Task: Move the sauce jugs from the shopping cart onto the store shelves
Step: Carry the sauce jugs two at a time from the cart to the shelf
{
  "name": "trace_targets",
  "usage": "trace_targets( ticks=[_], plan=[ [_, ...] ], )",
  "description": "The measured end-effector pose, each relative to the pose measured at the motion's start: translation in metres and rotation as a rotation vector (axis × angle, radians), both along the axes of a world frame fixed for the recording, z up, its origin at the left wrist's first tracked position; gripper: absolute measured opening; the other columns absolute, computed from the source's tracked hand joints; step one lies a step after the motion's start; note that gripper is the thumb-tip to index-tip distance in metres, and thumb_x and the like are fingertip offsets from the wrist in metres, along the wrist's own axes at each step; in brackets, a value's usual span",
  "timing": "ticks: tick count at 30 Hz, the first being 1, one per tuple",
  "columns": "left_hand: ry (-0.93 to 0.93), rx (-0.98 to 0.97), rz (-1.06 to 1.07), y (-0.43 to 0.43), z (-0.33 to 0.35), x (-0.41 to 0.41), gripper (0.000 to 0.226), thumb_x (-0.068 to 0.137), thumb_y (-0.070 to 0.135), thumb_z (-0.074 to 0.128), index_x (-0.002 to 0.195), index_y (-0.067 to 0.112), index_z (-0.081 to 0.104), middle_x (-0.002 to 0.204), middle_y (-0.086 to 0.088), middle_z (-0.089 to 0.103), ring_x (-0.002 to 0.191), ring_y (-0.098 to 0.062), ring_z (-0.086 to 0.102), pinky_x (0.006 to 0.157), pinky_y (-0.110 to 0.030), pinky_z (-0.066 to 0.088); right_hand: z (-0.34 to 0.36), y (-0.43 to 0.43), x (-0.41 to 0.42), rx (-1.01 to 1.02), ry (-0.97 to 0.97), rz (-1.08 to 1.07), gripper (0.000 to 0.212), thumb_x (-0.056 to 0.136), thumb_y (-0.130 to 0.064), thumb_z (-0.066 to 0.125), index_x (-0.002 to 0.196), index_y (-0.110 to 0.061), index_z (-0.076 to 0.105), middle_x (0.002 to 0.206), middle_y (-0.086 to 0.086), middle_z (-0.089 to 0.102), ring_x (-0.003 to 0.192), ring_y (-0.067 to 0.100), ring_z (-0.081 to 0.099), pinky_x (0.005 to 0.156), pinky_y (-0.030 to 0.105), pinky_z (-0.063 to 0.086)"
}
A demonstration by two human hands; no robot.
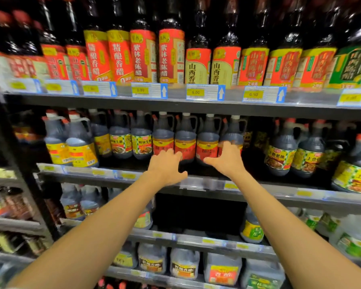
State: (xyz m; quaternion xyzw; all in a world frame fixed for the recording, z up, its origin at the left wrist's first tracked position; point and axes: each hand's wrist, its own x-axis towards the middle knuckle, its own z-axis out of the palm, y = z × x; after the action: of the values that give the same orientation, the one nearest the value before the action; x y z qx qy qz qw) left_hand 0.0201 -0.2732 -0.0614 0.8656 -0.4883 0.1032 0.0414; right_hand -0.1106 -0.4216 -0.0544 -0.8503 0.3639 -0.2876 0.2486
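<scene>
Hands [167,166] [225,161] over shelf edge [202,182], near jugs [185,142]

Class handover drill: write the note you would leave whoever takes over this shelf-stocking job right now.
Left hand: open, fingers spread, at the red-label jugs on the middle shelf.
Right hand: open, at the same row.
Neither holds a jug; contact cannot be told.
Done: four red-label jugs stand in a row.
Left: cart out of view, so remaining jugs unknown.
</scene>
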Motion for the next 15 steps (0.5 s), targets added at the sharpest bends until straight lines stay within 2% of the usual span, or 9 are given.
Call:
trace_targets(
  ticks=[1,4,8,12,15],
  plan=[
    [0.011,0.004,0.020,0.013,-0.001,-0.002,0.061,0.087,0.057,0.055,0.135,0.021,0.045,0.130,-0.007,0.049,0.118,-0.030,0.050,0.089,-0.045,0.048,0.001,0.013,0.001,-0.022,0.029,0.066,0.072,0.070,-0.039,0.083,0.126,-0.008,0.048,0.132,0.014,0.047,0.127,0.034,0.042,0.098,0.045,0.045],
    [0.011,0.007,0.079,0.058,-0.009,-0.007,0.066,0.085,0.057,0.057,0.138,0.021,0.040,0.130,-0.007,0.046,0.119,-0.032,0.047,0.089,-0.047,0.048,0.000,0.055,0.009,-0.127,0.149,0.248,0.092,0.070,-0.044,0.084,0.143,-0.014,0.039,0.143,0.011,0.040,0.134,0.033,0.037,0.106,0.049,0.040],
    [-0.005,0.037,0.196,0.125,-0.018,-0.003,0.069,0.084,0.059,0.058,0.137,0.019,0.038,0.128,-0.010,0.044,0.116,-0.033,0.048,0.087,-0.046,0.050,-0.004,0.116,0.025,-0.307,0.324,0.434,0.104,0.070,-0.050,0.083,0.152,-0.019,0.028,0.150,0.009,0.033,0.137,0.032,0.030,0.107,0.046,0.034],
    [0.006,0.051,0.374,0.196,-0.021,0.012,0.074,0.083,0.060,0.058,0.141,0.019,0.037,0.139,-0.010,0.044,0.126,-0.035,0.045,0.095,-0.050,0.046,-0.007,0.173,0.052,-0.402,0.416,0.632,0.106,0.072,-0.053,0.080,0.155,-0.021,0.022,0.155,0.008,0.026,0.142,0.031,0.024,0.113,0.047,0.031],
    [-0.010,0.058,0.502,0.256,-0.027,0.019,0.077,0.081,0.063,0.058,0.141,0.019,0.037,0.138,-0.012,0.042,0.125,-0.036,0.045,0.094,-0.050,0.046,-0.008,0.219,0.078,-0.488,0.409,0.738,0.103,0.073,-0.054,0.078,0.154,-0.018,0.024,0.154,0.010,0.027,0.141,0.032,0.025,0.110,0.046,0.032]
  ],
)
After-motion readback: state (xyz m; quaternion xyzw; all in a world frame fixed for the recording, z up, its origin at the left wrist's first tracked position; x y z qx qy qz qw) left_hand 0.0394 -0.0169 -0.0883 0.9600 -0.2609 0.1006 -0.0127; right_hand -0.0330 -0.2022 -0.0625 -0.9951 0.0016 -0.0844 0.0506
